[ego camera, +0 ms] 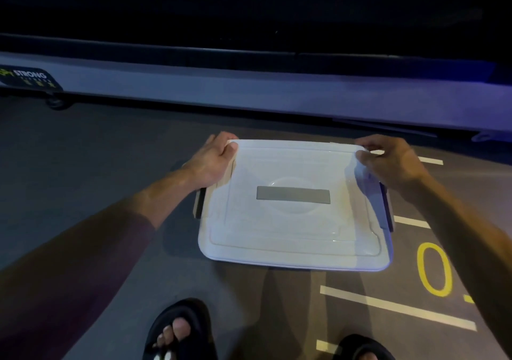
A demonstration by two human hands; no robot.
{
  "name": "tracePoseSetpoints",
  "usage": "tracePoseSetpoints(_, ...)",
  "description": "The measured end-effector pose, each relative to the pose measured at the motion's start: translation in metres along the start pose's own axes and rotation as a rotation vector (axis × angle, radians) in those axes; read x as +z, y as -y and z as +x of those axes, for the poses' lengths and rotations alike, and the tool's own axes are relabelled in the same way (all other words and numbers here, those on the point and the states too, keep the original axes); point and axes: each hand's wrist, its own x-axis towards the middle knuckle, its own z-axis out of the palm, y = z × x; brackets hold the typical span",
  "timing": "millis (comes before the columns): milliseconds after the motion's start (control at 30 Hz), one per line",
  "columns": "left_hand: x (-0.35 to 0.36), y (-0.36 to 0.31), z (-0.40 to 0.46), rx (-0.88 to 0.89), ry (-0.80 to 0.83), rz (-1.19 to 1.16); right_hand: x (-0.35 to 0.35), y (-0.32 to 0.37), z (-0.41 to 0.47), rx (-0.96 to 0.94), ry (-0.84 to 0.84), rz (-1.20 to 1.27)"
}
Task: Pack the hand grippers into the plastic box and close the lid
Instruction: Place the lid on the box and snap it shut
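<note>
- Your left grip (pixel 213 160) pinches the far-left corner of the lid (pixel 293 207), thumb on top; your right grip (pixel 388 160) pinches the far-right corner the same way.
- The lid lies over the box on the floor (pixel 97 151), just ahead of your sandals (pixel 177 329). The box body and the hand grippers are hidden beneath it.
- Square the lid to the rim before pressing; check all four edges sit flush.
- Press the far corners down evenly, then work toward the near edge.
- The side latches (pixel 200 203) look unfastened, so fold them up last, one per side.
</note>
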Motion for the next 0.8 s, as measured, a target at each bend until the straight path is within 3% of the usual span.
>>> tracePoseSetpoints(167,0.0,0.011,-0.01,-0.083,0.068,-0.219,-0.012,0.0,-0.012,0.027,0.102,0.004)
tracePoseSetpoints(333,-0.008,0.022,-0.056,-0.233,0.19,-0.431,-0.031,-0.006,-0.036,0.365,0.341,0.124)
tracePoseSetpoints(500,-0.004,0.015,-0.075,-0.355,0.235,-0.611,-0.03,0.001,-0.043,0.428,0.311,0.109)
tracePoseSetpoints(600,-0.002,0.013,-0.074,-0.389,0.176,-0.588,-0.031,0.009,-0.041,0.442,0.299,0.014)
tracePoseSetpoints(800,0.009,0.002,-0.071,-0.324,0.023,-0.331,-0.033,0.027,-0.037,0.584,0.389,-0.041)
